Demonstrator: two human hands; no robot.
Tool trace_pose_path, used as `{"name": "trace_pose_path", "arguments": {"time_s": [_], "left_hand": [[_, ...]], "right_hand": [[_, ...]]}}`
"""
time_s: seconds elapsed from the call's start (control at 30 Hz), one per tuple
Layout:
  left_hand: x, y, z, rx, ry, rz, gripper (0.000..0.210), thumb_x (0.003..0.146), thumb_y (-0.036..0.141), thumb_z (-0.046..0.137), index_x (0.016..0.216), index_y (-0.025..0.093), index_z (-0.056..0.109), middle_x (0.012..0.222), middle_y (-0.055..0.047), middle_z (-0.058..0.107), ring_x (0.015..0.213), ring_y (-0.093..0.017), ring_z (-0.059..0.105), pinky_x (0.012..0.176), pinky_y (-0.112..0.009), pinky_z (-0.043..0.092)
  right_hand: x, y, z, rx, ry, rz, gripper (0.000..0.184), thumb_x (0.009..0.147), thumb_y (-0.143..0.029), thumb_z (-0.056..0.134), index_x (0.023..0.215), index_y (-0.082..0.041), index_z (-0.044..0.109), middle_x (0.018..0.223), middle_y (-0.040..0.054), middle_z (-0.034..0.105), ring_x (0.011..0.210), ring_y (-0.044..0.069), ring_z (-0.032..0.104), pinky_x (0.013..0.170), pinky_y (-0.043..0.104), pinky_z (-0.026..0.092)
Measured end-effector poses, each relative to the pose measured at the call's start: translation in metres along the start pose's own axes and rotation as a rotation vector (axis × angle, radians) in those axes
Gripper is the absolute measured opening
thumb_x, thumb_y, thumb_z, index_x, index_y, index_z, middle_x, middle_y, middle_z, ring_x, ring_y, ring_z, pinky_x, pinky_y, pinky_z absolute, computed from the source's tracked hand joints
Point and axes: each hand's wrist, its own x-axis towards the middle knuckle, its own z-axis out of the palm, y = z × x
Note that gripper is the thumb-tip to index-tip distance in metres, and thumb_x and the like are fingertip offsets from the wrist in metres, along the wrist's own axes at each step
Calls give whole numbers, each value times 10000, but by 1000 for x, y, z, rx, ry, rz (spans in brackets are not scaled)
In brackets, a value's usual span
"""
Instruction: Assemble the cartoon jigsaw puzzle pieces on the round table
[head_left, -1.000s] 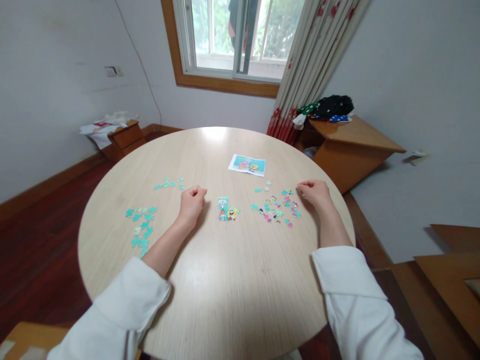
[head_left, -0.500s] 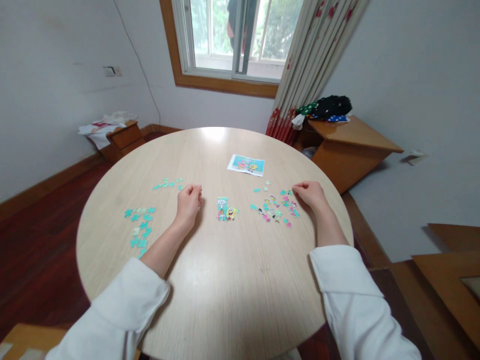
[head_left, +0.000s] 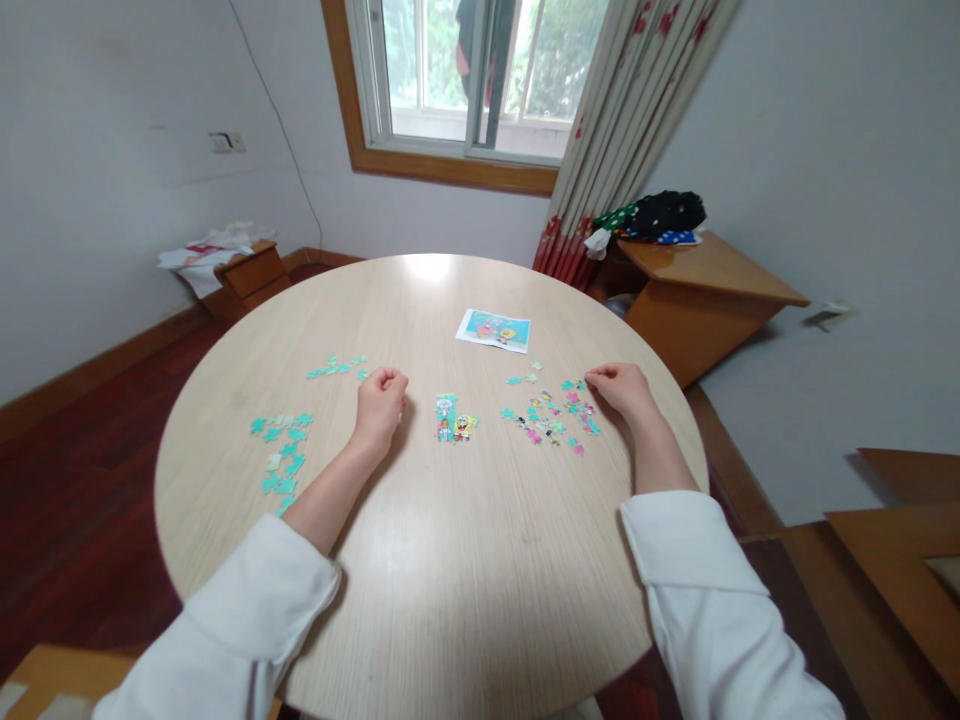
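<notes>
Left of frame: teal puzzle pieces (head_left: 289,452) lie loose on the table (head_left: 465,580). Left hand (head_left: 381,408): fingers curled inward; contents cannot be determined. Frame center: joined puzzle section (head_left: 446,416). Right of center: mixed pieces (head_left: 553,427). Right hand (head_left: 621,388): fingertips together beside them; any grip cannot be confirmed.

Open room over near tabletop (head_left: 480,580) between the forearms (head_left: 345,487); joined puzzle pieces (head_left: 445,416) an obstacle beyond.

Bright window (head_left: 427,70), seemingly soft detail
</notes>
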Motion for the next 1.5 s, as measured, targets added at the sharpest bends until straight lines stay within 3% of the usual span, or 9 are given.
{"name": "trace_pose_path", "arguments": {"time_s": [0.67,0.83,0.93,1.03,1.23,1.5], "left_hand": [[-3,3,1,84,-14,55,88,601,170,541,628,183,458,445,94,390,394,-61,339,421,-184,230],[-10,3,2,328,-242,246,49,645,190,587,669,157,615,525,39,512,497,-94,442,515,-216,338],[-14,1,4,476,-437,388,57,670,180,608,663,173,664,697,-33,648,682,-145,570,687,-271,421],[-15,1,3,596,-578,471,88,700,178,611,661,197,687,766,-55,685,777,-176,593,792,-321,420],[-13,0,1,757,-634,498,120,721,183,599,708,215,714,812,-56,695,825,-195,578,840,-358,397],[-10,-4,-2,776,-580,516,273,727,91,477,798,192,720,820,-64,639,827,-200,557,831,-378,399]], "right_hand": [[5,5,2,-11,-13,-12,183,621,-250,592,712,-133,698,634,48,648,580,146,533,611,266,414],[8,8,4,-26,-7,-30,194,620,-262,594,721,-133,699,649,52,655,600,151,545,624,266,420],[8,8,4,-29,-15,-31,208,626,-272,591,733,-130,699,662,58,658,603,154,548,617,266,421],[6,5,3,-43,-17,-38,202,630,-264,587,729,-128,698,663,62,658,607,156,550,620,268,421],[2,0,1,-46,-2,-31,185,621,-250,589,711,-128,694,661,62,658,602,153,548,633,271,423],[3,1,2,-57,-7,-28,192,629,-264,590,715,-128,695,658,61,656,603,152,546,630,271,420]]}}
